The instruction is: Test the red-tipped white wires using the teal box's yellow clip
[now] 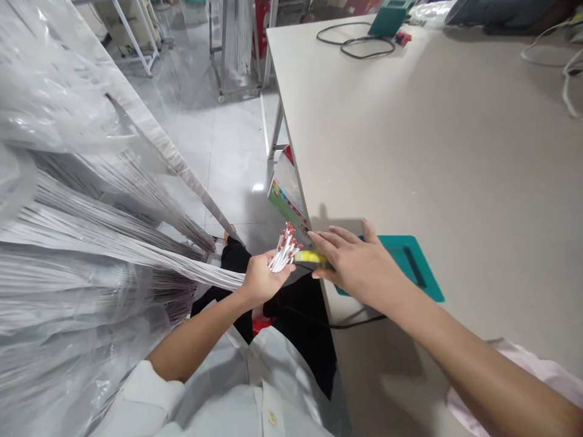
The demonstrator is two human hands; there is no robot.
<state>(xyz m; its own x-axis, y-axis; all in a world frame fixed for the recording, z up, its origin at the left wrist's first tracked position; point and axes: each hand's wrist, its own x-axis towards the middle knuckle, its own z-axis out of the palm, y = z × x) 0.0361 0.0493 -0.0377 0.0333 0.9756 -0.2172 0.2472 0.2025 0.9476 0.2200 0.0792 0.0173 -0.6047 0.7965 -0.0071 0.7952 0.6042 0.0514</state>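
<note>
My left hand [262, 279] is closed round a bundle of thin white wires [285, 250] with red-tipped ends that fan out above the fist. The bundle runs off to the left into large hanks of white wire [91, 243] under clear plastic. My right hand [355, 261] lies at the table's near left corner, fingers stretched toward the wire ends, over a small yellow object [310, 257] that it touches. Beneath the right hand sits a teal tray-like device [410, 261] with a black cable [346, 323] running from it.
A long beige table [455, 133] fills the right side. At its far end stand a teal box [389, 18] and a coiled black cable [357, 45], with white cables [569, 73] at the right. A colourful packet [286, 197] hangs beside the table's edge. Metal racks [228, 54] stand on the shiny floor.
</note>
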